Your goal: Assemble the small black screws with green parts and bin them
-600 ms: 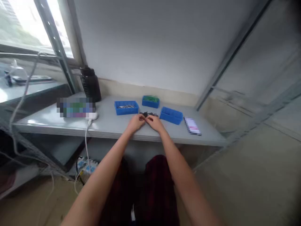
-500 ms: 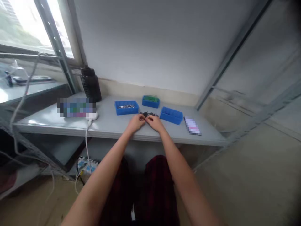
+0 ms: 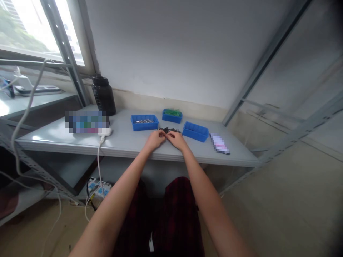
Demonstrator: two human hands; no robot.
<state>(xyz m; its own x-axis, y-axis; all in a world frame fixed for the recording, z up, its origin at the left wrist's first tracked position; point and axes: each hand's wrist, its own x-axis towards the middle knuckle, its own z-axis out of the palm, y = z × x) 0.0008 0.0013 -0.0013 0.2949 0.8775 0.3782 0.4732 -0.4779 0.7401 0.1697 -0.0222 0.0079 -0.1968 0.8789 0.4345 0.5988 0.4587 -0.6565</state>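
Note:
My left hand (image 3: 156,139) and my right hand (image 3: 175,139) meet fingertip to fingertip over the grey table (image 3: 123,139). Both are closed in a pinch; whatever they hold is too small to make out. Just behind the fingers lies a pile of small dark parts (image 3: 170,130). A blue bin (image 3: 144,126) with thin metal pieces stands to the left of the pile. Behind it is a blue bin (image 3: 172,117) with green pieces. Close to my right hand sits a third blue bin (image 3: 195,132), whose contents I cannot make out.
A dark bottle (image 3: 104,95) stands at the back left. Near it are a blurred-out object (image 3: 87,122) and a white plug (image 3: 105,132) with a cable hanging over the front edge. A phone-like object (image 3: 219,143) lies at the right. Metal posts flank the table.

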